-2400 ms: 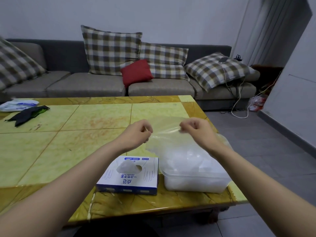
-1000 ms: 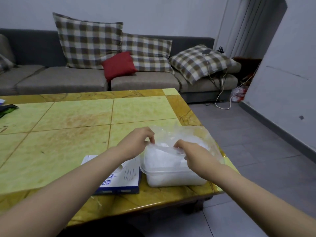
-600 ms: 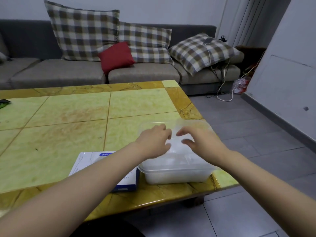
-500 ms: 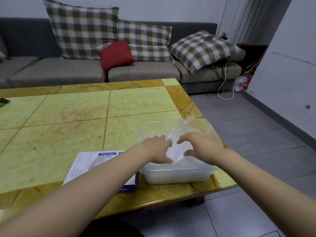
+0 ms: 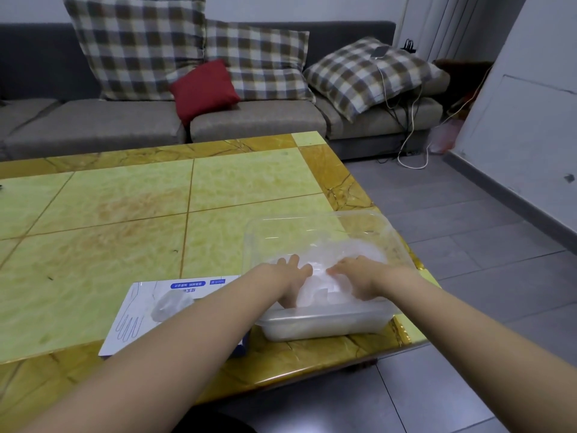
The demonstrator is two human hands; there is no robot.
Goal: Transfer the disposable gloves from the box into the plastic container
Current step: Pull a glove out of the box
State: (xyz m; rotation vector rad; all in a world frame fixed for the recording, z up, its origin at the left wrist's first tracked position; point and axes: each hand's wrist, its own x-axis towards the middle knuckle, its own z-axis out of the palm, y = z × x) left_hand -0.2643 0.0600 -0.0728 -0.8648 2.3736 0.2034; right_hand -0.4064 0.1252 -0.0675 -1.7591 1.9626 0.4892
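Hands first: our left hand (image 5: 292,278) and our right hand (image 5: 359,276) both lie inside the plastic container (image 5: 324,328), fingers straight and laid flat, pressing down on the pile of disposable gloves (image 5: 318,292) that fills it. Fingertips of the 2 hands point toward each other, near but apart. Both hands are wide open, palms down on the plastic. The container sits at the 5 o'clock corner of the table (image 5: 125,232), close to its edge. At 9 o'clock of the container, just beside it, lies the box (image 5: 146,310), flat, with 1 clear glove (image 5: 170,304) bulging from its opening; our left forearm (image 5: 218,314) crosses over its right end. At 12 o'clock of the container a clear plastic piece (image 5: 296,229) stands up behind the pile; lid or film, we cannot tell. Beyond the table at 12 o'clock stands a grey sofa (image 5: 93,126) with 3 checked cushions (image 5: 137,45) and 1 red cushion (image 5: 203,87).
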